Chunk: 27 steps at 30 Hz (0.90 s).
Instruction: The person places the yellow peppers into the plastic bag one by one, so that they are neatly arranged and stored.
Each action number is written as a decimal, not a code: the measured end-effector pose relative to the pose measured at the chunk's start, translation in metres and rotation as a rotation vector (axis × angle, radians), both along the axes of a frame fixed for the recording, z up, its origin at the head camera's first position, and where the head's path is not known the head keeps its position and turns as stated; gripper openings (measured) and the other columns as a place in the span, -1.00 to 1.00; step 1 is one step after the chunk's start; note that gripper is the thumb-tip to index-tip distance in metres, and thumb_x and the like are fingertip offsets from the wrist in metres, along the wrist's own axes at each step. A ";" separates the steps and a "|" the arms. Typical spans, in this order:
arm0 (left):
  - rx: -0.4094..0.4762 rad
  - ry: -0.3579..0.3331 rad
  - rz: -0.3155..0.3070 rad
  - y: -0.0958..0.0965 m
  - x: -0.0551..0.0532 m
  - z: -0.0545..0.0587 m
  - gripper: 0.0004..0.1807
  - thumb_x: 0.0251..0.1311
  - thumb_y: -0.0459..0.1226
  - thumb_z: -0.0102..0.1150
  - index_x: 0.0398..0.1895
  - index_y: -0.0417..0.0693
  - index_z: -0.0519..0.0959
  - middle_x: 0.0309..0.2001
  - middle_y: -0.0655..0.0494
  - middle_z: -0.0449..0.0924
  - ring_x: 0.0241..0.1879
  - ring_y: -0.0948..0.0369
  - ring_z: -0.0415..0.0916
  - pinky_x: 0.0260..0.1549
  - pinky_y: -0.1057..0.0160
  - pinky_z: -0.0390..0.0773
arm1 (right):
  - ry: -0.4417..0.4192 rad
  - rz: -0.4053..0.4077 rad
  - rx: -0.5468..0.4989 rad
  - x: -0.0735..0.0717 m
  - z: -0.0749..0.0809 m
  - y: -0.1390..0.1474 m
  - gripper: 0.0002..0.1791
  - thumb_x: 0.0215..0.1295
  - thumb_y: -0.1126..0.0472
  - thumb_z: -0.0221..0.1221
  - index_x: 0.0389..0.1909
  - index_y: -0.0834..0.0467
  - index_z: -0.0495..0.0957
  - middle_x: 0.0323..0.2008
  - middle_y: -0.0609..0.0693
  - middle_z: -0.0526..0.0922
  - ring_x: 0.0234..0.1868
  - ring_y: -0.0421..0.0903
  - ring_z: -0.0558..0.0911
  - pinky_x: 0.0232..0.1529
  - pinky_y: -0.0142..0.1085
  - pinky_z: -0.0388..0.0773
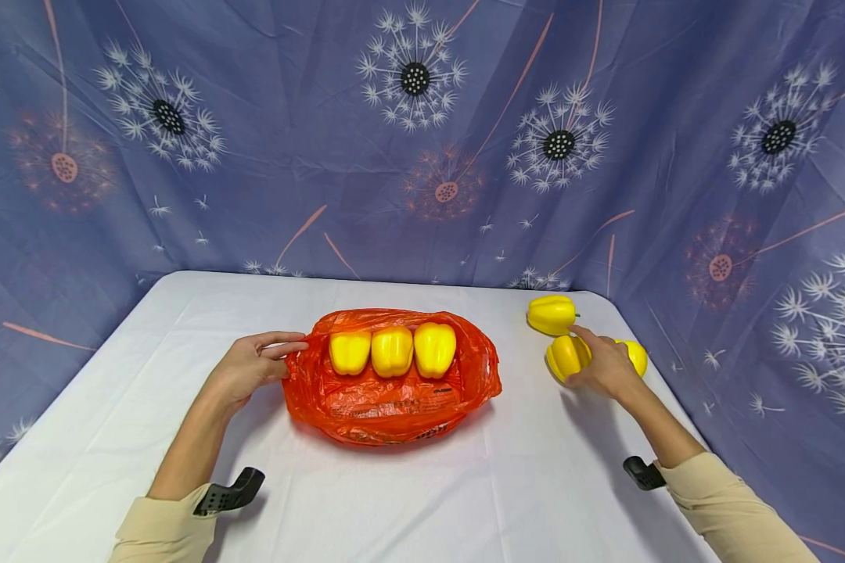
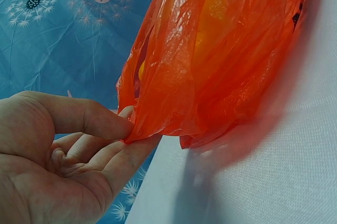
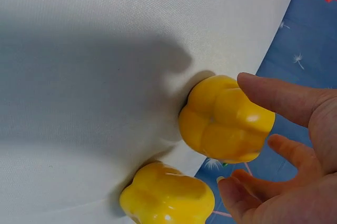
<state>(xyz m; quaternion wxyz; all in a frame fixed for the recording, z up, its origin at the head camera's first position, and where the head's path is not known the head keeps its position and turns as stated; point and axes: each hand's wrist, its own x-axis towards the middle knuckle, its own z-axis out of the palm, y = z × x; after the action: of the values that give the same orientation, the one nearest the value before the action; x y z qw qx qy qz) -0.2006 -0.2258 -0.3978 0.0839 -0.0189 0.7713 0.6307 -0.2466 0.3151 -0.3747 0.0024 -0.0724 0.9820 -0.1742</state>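
Note:
A red plastic bag (image 1: 394,428) lies with its mouth spread, and three yellow bell peppers (image 1: 392,352) sit in a row inside. My left hand (image 1: 252,366) pinches the bag's left rim between thumb and fingers; the left wrist view shows the thin film (image 2: 174,92) caught at the fingertips. On the right, my right hand (image 1: 605,366) hovers over a yellow bell pepper (image 1: 565,358), thumb and fingers spread around it. In the right wrist view the thumb overlaps this pepper (image 3: 224,121); whether it touches cannot be told.
Another yellow bell pepper (image 1: 551,315) lies just behind the one under my right hand. A further pepper (image 1: 634,357) is partly hidden by that hand, near the right edge of the white table (image 1: 422,500). A blue dandelion-print curtain (image 1: 289,156) surrounds the table's back and sides.

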 end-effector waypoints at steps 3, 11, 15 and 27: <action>-0.006 0.000 0.001 0.000 0.000 0.000 -0.27 0.05 -0.59 0.03 0.42 -0.30 0.38 0.30 -0.24 0.52 -0.33 0.36 0.52 -0.32 0.33 0.58 | -0.013 -0.003 0.000 -0.001 -0.001 0.002 0.08 -0.16 0.22 0.52 0.46 0.28 0.23 0.24 0.52 0.46 0.25 0.53 0.34 0.23 0.37 0.13; -0.007 -0.002 0.004 0.000 0.000 0.000 -0.27 0.04 -0.60 0.03 0.42 -0.31 0.38 0.29 -0.23 0.53 -0.53 0.39 0.32 -0.39 0.35 0.52 | -0.037 -0.010 0.005 -0.002 -0.003 0.005 0.08 -0.14 0.22 0.52 0.46 0.29 0.22 0.27 0.52 0.44 0.23 0.54 0.37 0.20 0.39 0.22; -0.004 0.001 0.005 0.000 0.000 0.000 -0.27 0.04 -0.60 0.03 0.41 -0.31 0.39 0.27 -0.22 0.55 -0.55 0.39 0.29 -0.41 0.36 0.50 | -0.049 -0.011 0.016 -0.003 -0.004 0.006 0.05 -0.10 0.21 0.50 0.46 0.32 0.21 0.27 0.54 0.43 0.21 0.55 0.40 0.18 0.37 0.30; -0.006 0.004 0.001 0.000 -0.001 -0.001 -0.27 0.04 -0.60 0.01 0.41 -0.31 0.39 0.28 -0.24 0.54 -0.58 0.39 0.22 -0.42 0.34 0.46 | -0.021 -0.003 0.027 -0.003 -0.004 0.008 -0.05 -0.04 0.17 0.46 0.40 0.36 0.30 0.21 0.52 0.50 0.12 0.48 0.52 0.11 0.29 0.43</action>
<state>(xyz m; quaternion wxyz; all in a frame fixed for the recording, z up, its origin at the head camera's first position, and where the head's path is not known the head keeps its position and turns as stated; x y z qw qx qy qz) -0.2011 -0.2261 -0.3991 0.0821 -0.0182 0.7734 0.6283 -0.2499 0.3230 -0.3790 0.0133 -0.0691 0.9844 -0.1615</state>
